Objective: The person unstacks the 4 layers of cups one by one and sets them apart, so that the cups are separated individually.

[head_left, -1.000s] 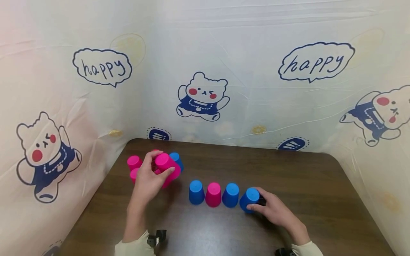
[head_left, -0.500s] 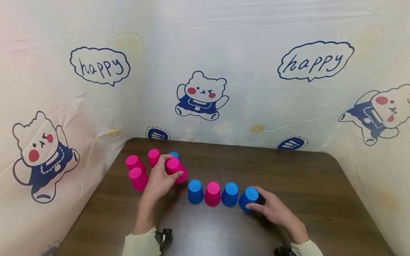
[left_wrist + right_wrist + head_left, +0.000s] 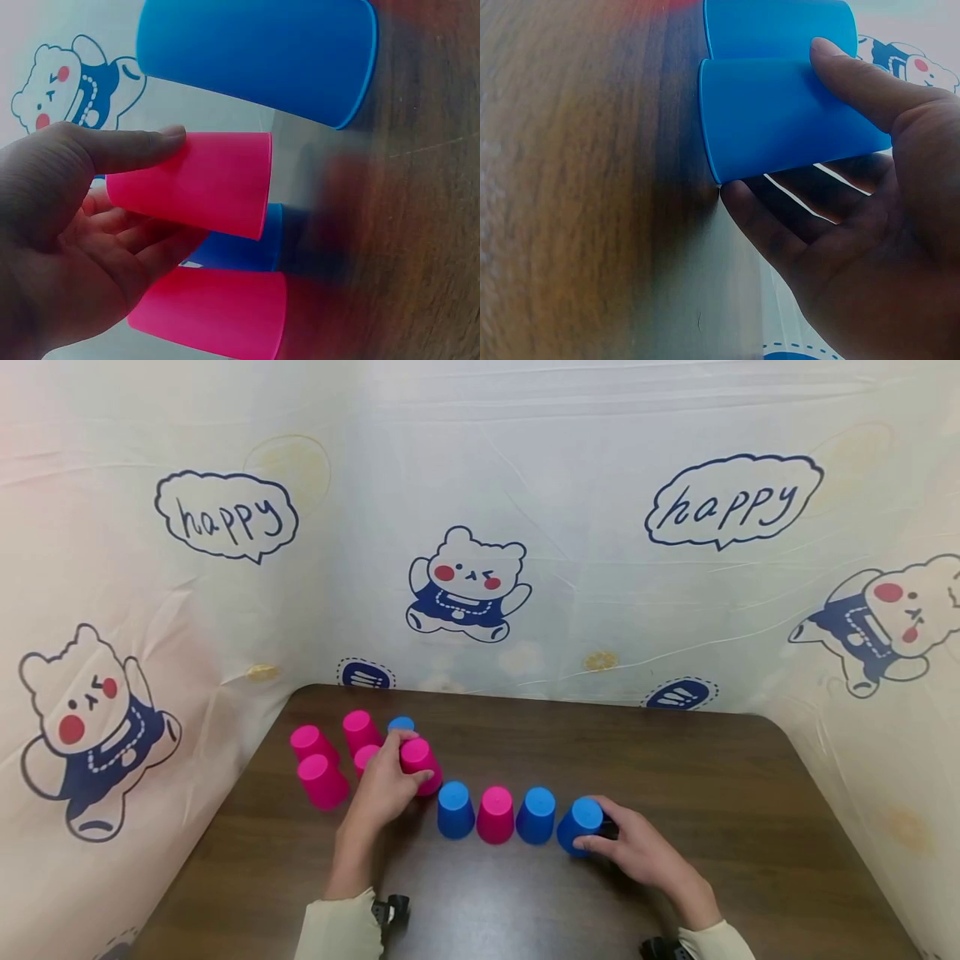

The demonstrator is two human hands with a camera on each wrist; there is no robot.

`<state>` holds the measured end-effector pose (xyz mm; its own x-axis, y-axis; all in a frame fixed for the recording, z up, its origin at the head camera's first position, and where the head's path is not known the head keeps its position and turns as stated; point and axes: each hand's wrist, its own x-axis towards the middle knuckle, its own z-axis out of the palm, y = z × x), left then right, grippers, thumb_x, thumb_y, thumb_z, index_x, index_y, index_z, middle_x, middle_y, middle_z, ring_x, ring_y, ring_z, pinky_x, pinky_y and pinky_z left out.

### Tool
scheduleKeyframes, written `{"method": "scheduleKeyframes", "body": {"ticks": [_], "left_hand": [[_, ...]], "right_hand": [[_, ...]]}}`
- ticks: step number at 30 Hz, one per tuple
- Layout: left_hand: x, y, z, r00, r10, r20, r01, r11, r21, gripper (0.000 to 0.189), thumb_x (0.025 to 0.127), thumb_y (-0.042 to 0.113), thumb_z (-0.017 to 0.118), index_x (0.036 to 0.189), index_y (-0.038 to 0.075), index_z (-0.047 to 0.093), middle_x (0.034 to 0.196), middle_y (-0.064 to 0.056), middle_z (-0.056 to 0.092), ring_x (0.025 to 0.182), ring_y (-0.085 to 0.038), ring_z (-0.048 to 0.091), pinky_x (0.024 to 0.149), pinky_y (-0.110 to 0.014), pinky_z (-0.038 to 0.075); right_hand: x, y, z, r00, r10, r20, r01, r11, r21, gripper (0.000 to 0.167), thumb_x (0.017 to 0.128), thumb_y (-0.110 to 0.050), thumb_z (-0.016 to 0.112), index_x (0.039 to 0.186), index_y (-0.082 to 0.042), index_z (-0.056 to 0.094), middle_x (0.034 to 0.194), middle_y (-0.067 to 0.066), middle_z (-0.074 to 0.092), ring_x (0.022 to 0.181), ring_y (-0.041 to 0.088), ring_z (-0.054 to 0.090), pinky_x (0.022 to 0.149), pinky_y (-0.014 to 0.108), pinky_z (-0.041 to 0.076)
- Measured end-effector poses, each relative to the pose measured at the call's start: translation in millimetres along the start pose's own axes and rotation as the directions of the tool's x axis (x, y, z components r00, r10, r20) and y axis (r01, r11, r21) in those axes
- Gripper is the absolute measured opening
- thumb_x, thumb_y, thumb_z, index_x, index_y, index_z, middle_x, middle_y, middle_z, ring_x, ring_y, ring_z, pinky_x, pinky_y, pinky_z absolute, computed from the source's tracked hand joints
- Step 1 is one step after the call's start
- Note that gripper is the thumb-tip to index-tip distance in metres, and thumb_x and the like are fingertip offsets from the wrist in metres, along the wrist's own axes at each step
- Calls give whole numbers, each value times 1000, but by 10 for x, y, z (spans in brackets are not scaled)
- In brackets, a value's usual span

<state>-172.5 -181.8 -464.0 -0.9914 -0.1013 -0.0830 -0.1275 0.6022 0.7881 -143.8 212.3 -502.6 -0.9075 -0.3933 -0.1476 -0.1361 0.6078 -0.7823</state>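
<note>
Between the thumb and fingers of my left hand (image 3: 386, 789) is an upside-down pink cup (image 3: 422, 768), just left of a short row. Whether its rim touches the table I cannot tell. The row runs blue cup (image 3: 455, 810), pink cup (image 3: 496, 816), blue cup (image 3: 536, 816), then another blue cup (image 3: 576, 828) at the right end. My right hand (image 3: 645, 850) grips that end cup, thumb on the near side. In the right wrist view it stands against its blue neighbour (image 3: 780, 30). In the left wrist view, a blue cup (image 3: 255, 56) appears beside the held pink one.
Several upside-down pink cups stand at the back left, among them a front one (image 3: 324, 782) and a far one (image 3: 360, 731). A blue cup (image 3: 401, 724) shows behind my left hand. The brown table (image 3: 675, 760) meets a printed curtain (image 3: 585, 610) at the back.
My left hand has carried the pink cup right and lower, away from the group at the back left, toward the row. My right hand stays on the end blue cup.
</note>
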Motion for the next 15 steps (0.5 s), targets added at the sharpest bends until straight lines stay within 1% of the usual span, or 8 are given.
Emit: {"method": "scheduleKeyframes", "body": {"ticks": [6, 15], "left_hand": [[32, -43, 36, 1000, -16, 17, 15, 1000, 6, 70, 88, 3, 83, 146, 13, 45, 140, -19, 59, 131, -43, 57, 99, -59, 59], [45, -106, 71, 1000, -6, 26, 6, 1000, 10, 67, 87, 0, 82, 143, 11, 45, 140, -19, 59, 130, -43, 57, 99, -59, 58]], "right_hand": [[9, -2, 1, 1000, 7, -3, -7, 1000, -8, 56, 98, -41, 75, 144, -14, 58, 132, 6, 70, 121, 30, 65, 105, 66, 51], [13, 8, 4, 1000, 10, -5, -10, 1000, -7, 54, 98, -42, 75, 143, -16, 59, 130, 5, 70, 120, 29, 65, 105, 66, 51]]}}
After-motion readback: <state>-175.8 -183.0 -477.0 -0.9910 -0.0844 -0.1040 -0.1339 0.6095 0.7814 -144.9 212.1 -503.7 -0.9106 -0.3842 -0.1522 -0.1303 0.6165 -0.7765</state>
